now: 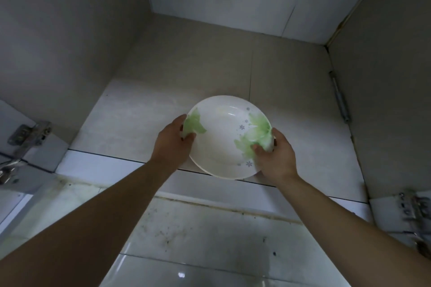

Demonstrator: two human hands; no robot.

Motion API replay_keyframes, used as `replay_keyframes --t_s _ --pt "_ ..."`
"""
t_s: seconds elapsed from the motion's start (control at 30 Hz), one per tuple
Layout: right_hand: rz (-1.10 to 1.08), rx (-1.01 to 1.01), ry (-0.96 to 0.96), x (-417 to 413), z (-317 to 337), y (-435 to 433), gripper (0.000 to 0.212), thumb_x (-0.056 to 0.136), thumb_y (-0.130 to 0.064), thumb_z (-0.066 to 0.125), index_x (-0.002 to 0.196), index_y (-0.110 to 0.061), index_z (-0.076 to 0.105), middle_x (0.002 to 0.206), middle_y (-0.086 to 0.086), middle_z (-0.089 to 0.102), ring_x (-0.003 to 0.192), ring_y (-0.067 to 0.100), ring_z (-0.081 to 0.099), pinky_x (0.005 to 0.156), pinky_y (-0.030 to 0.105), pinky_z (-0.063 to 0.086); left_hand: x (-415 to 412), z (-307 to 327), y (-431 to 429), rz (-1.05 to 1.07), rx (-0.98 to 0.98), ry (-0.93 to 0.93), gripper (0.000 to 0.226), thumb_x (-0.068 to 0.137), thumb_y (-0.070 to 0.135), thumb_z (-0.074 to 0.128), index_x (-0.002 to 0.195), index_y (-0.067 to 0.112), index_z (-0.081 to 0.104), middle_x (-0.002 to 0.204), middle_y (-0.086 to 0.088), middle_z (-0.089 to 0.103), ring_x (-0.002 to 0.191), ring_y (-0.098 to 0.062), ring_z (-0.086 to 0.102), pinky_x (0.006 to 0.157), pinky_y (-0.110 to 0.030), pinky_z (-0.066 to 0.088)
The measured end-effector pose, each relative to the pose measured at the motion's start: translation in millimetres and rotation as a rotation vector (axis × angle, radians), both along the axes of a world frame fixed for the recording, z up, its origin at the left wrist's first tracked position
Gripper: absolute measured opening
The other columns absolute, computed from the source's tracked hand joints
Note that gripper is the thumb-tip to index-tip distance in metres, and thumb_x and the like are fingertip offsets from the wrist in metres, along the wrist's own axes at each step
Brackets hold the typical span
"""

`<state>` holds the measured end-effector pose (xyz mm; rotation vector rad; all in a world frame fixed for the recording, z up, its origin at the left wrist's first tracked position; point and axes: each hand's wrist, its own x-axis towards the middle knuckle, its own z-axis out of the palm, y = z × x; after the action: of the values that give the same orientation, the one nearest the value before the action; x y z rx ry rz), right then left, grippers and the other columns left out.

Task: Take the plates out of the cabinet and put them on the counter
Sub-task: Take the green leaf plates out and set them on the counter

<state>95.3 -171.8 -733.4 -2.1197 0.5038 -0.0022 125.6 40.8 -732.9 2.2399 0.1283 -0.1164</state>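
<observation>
A white deep plate [224, 137] with green leaf prints and small grey flowers is held at the front edge of the open cabinet's shelf [186, 72]. My left hand [172, 144] grips its left rim, thumb on top. On the opposite side, my right hand [275, 156] grips the right rim the same way. The plate tilts slightly toward me and overhangs the shelf's front edge. No other plate shows inside the cabinet.
Cabinet side walls stand left [58, 42] and right [384, 53]. Metal door hinges sit at left [28, 135] and right [415, 209]. A gas strut [340, 98] runs along the right wall. Below the shelf lies a tiled wall [210, 228] with dark specks.
</observation>
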Motion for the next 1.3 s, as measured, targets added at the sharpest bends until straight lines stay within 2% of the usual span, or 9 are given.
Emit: replay_keyframes --t_s 0.1,0.2,0.3,0.37,0.67,0.8,0.97,1.2,1.3 --pt "0.026 -0.001 0.047 -16 -1 -6 0.046 0.080 -0.018 0.067 0.121 -0.020 0.047 0.098 -0.007 0.054 0.091 0.015 0.053 0.081 0.028 0.044 -16 -2 1 -0.024 0.039 -0.003 0.046 0.088 0.013 0.057 0.132 0.017 0.046 0.117 -0.009 0.063 0.100 -0.027 0.059 0.081 -0.028 0.043" --pt "0.093 -0.060 0.054 -27 4 -13 0.039 0.082 -0.023 0.066 0.117 -0.021 0.049 0.094 -0.006 0.056 0.091 0.019 0.057 0.079 0.033 0.049 -36 -4 5 -0.067 0.032 -0.025 0.048 0.088 0.013 0.055 0.134 0.017 0.041 0.117 -0.009 0.060 0.090 -0.023 0.058 0.076 -0.036 0.052" --pt "0.122 -0.093 0.032 -26 11 -12 0.035 0.087 -0.015 0.058 0.121 -0.010 0.050 0.092 -0.004 0.055 0.089 0.020 0.053 0.078 0.026 0.041 -32 -7 4 -0.088 0.104 -0.015 0.056 0.090 0.019 0.052 0.141 0.018 0.030 0.122 -0.012 0.056 0.102 -0.029 0.057 0.084 -0.041 0.049" --pt "0.144 -0.109 0.052 -23 15 -9 0.036 0.088 -0.013 0.056 0.124 -0.013 0.050 0.102 0.001 0.059 0.095 0.021 0.054 0.081 0.025 0.039 -24 -7 1 -0.087 0.150 0.016 0.057 0.091 0.024 0.053 0.141 0.017 0.030 0.123 -0.014 0.056 0.109 -0.032 0.055 0.089 -0.042 0.046" --pt "0.288 -0.183 0.086 -53 49 1 0.044 0.083 -0.020 0.066 0.124 -0.017 0.050 0.090 -0.005 0.055 0.079 0.014 0.054 0.066 0.020 0.037 -73 28 23 -0.090 0.254 0.060 0.054 0.091 0.025 0.051 0.138 0.013 0.028 0.111 -0.017 0.057 0.099 -0.034 0.058 0.084 -0.044 0.051" --pt "0.322 -0.120 0.139 -85 109 41 0.047 0.083 -0.018 0.066 0.125 -0.015 0.046 0.096 -0.001 0.055 0.087 0.022 0.057 0.073 0.025 0.038 -123 98 56 0.032 0.202 0.154 0.052 0.092 0.023 0.049 0.138 0.019 0.026 0.113 -0.017 0.054 0.100 -0.037 0.056 0.083 -0.045 0.050" --pt "0.311 -0.033 0.240 -152 223 86 0.042 0.082 -0.012 0.065 0.119 -0.019 0.048 0.091 -0.004 0.058 0.075 0.017 0.059 0.068 0.025 0.045 -197 224 99 0.154 0.191 0.252 0.048 0.091 0.025 0.048 0.135 0.031 0.031 0.115 -0.010 0.054 0.102 -0.035 0.055 0.078 -0.038 0.044" --pt "0.232 0.037 0.304 -254 440 116 0.044 0.083 -0.016 0.061 0.123 -0.028 0.048 0.100 -0.010 0.058 0.088 0.018 0.061 0.073 0.028 0.045 -296 437 121 0.206 0.134 0.316 0.055 0.090 0.019 0.052 0.138 0.034 0.032 0.121 -0.003 0.054 0.110 -0.025 0.054 0.086 -0.036 0.043" --pt "0.195 0.079 0.352 -288 540 113 0.045 0.082 -0.013 0.061 0.124 -0.026 0.050 0.102 -0.005 0.061 0.081 0.015 0.063 0.064 0.020 0.047 -329 540 122 0.165 0.161 0.334 0.056 0.090 0.021 0.054 0.141 0.025 0.032 0.128 -0.007 0.052 0.116 -0.027 0.051 0.093 -0.037 0.040"
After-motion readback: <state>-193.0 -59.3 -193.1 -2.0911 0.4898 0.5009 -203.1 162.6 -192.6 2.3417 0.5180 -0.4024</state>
